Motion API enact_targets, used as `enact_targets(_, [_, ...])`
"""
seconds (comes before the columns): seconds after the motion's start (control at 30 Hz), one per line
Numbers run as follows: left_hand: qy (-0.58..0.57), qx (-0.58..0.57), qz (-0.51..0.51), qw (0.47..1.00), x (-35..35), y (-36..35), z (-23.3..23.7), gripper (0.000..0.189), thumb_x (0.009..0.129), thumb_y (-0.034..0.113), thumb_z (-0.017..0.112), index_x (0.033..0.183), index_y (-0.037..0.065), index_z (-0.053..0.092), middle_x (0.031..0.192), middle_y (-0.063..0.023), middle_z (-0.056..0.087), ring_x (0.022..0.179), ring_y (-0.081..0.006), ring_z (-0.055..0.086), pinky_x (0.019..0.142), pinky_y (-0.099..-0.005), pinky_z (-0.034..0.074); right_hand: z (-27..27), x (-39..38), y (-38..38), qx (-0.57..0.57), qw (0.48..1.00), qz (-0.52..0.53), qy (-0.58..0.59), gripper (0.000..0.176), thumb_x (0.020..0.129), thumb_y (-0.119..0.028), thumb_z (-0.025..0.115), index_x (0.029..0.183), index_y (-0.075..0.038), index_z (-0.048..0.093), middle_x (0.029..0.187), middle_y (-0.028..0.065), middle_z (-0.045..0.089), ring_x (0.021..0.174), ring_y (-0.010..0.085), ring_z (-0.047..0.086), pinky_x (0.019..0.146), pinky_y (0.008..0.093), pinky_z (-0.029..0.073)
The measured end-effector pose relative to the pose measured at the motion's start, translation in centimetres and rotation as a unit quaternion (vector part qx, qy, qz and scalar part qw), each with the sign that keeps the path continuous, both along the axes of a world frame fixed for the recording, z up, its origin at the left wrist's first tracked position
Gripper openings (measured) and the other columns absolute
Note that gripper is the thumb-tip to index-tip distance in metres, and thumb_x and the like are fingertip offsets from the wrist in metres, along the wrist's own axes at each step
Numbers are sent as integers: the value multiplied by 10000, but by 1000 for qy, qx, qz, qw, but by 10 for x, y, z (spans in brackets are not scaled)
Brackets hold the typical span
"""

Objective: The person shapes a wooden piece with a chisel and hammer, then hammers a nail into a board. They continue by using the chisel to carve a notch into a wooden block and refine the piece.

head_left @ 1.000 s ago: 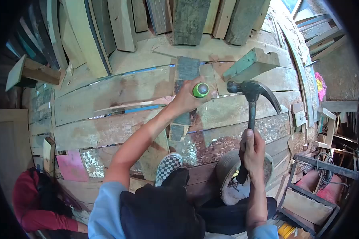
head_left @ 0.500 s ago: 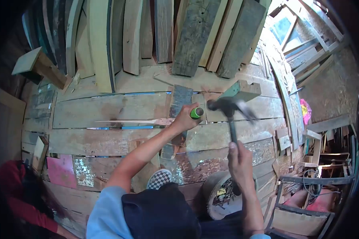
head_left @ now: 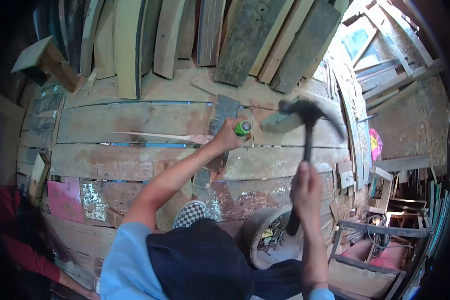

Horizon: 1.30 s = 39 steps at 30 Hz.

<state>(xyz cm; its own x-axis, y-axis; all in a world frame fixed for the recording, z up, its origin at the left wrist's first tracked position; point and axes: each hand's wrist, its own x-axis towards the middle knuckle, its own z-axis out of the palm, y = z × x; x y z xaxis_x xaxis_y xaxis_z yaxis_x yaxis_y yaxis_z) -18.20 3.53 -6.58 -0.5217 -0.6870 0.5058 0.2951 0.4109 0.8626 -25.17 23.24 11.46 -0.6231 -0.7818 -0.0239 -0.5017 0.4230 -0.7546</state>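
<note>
My left hand point(head_left: 226, 137) is wrapped round a green-handled chisel point(head_left: 243, 128), whose metal-capped end points up at me; its blade is hidden below the fist. Under that hand lies a dark, worn board point(head_left: 225, 109), and a pale, thin tapering wood piece point(head_left: 160, 135) reaches out to the left from it. My right hand point(head_left: 306, 192) grips the handle of a claw hammer point(head_left: 309, 112). The blurred hammer head is apart from the chisel, up and to its right. Partly behind the head sits a greenish wood block point(head_left: 277, 121).
Thick planks point(head_left: 255, 40) lean along the back. A bucket point(head_left: 283, 257) with nails and scraps stands near my legs. At lower left is another person's red sleeve point(head_left: 32, 257). A metal-framed chair point(head_left: 365, 272) and scrap wood lie at right. The plank floor has gaps.
The hammer has swung away from the chisel, up and to the right. My left hand stays closed on the chisel. The whole view has shifted slightly.
</note>
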Motion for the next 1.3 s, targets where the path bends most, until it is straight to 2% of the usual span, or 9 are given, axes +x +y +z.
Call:
enact_targets(0.37, [32,38,-29,998,-4,-4,-26,167,711,56,648,704,23,484,553,-87,466,495,-145,475,490,-308,389,-4,-1,-8,52,992,72,92,372,957,-309,427,805,23,499,479,74,411,407,163,409,407,333,311])
enact_targets(0.57, [-38,-42,52,997,0,-3,-12,208,766,126,644,703,23,474,545,-79,447,485,-134,429,473,-308,375,27,-17,-6,-240,969,-14,-65,349,970,-324,408,801,-47,536,517,35,470,413,136,415,405,304,320])
enact_targets(0.63, [-36,-39,45,998,0,-2,-9,208,769,122,641,705,24,469,545,-79,448,489,-141,427,480,-313,381,-29,-24,-7,-196,744,145,622,350,966,-306,409,852,-6,548,540,118,532,422,267,485,438,359,378])
enact_targets(0.7, [1,27,32,999,1,6,-3,211,763,121,649,710,29,467,547,-77,449,494,-157,441,489,-320,389,-31,3,-11,122,977,134,117,378,965,-305,399,951,36,562,622,223,557,543,371,555,517,399,421])
enact_targets(0.97, [-47,2,42,998,2,0,-14,221,751,132,671,721,32,476,556,-85,447,502,-172,461,491,-321,387,43,-14,-10,-194,981,-24,-13,405,970,-364,397,725,-51,478,499,-33,367,445,30,344,398,238,258])
enact_targets(1.03, [-59,-8,40,997,-1,-1,-8,216,746,134,674,726,32,485,559,-88,451,502,-173,457,495,-320,388,41,-14,-9,-269,963,-22,-25,395,966,-343,410,743,-27,488,477,16,384,399,116,377,394,288,295])
enact_targets(1.1, [-74,-18,39,996,-1,4,-9,211,741,136,678,731,32,494,562,-92,455,503,-174,453,498,-319,388,-10,-3,-12,-218,934,66,275,386,960,-320,418,773,10,492,477,109,426,389,262,428,410,365,340])
enact_targets(1.17, [-14,-23,81,996,-10,7,-23,201,726,121,674,719,29,496,569,-101,468,498,-190,453,502,-323,392,-47,1,-10,40,983,131,123,360,957,-285,409,817,35,496,494,172,456,426,386,451,443,433,365])
enact_targets(1.3, [-71,-2,26,997,2,5,-10,217,716,108,667,684,20,472,585,-111,479,501,-207,468,518,-324,403,-4,5,-12,-20,994,97,52,364,960,-292,410,836,40,494,473,120,451,394,282,458,425,382,359])
